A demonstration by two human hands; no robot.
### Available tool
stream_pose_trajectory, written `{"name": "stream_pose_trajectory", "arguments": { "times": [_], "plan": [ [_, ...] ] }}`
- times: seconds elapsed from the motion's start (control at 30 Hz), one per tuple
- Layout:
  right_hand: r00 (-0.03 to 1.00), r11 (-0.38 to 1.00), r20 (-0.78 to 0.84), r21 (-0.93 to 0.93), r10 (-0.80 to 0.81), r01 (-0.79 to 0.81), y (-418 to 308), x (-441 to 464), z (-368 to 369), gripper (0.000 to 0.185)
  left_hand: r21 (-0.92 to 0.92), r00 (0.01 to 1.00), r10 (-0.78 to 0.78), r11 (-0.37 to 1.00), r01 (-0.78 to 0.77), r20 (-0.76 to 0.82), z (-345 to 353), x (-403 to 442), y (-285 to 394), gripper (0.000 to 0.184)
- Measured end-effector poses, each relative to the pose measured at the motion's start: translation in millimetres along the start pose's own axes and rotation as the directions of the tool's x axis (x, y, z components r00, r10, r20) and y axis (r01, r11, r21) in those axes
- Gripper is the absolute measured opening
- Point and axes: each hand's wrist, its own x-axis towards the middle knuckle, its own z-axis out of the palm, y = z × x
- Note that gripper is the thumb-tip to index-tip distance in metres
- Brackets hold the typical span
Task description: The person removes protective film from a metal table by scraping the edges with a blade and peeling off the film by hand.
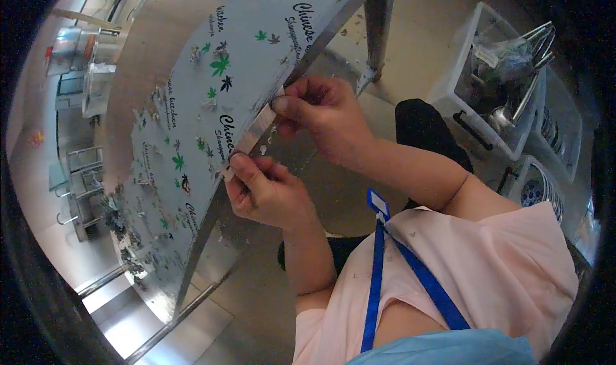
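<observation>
A metal-topped table [144, 50] bears a pale film [247, 57] printed with green and black leaves and "Chinese kitchen". At its near edge, a short shiny beige strip [256, 131] spans the space between my hands. My left hand [266, 192] pinches its lower end between thumb and fingers. Thumb and curled fingers of my right hand [321, 115] grip the upper end. Greyish scraps are scattered over the film, with a darker heap of shreds [115, 217] near the far edge.
At the right, a clear plastic bin [449, 89] holds ladles and a plastic bag; another bin [513, 185] holds patterned plates. Metal pots [99, 83] stand beyond the table. A blue lanyard [375, 269] hangs over my front. A table leg [378, 28] reaches the tiled floor.
</observation>
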Motion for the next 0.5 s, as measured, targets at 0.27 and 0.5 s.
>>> {"name": "stream_pose_trajectory", "arguments": {
  "times": [0.27, 0.5],
  "plan": [
    [0.999, 0.998, 0.024, -0.053, -0.044, 0.046, 0.6, 0.4, -0.9, 0.011, -0.060, 0.999, -0.043, 0.997, 0.042, -0.011, -4.0, -0.1, -4.7, 0.024],
    [0.998, 0.995, 0.057, -0.090, -0.035, 0.040, -0.4, 0.9, -2.0, 0.013, -0.141, 0.997, -0.068, 0.987, 0.073, 0.037, -7.5, 5.7, -6.3, 0.021]
  ]
}}
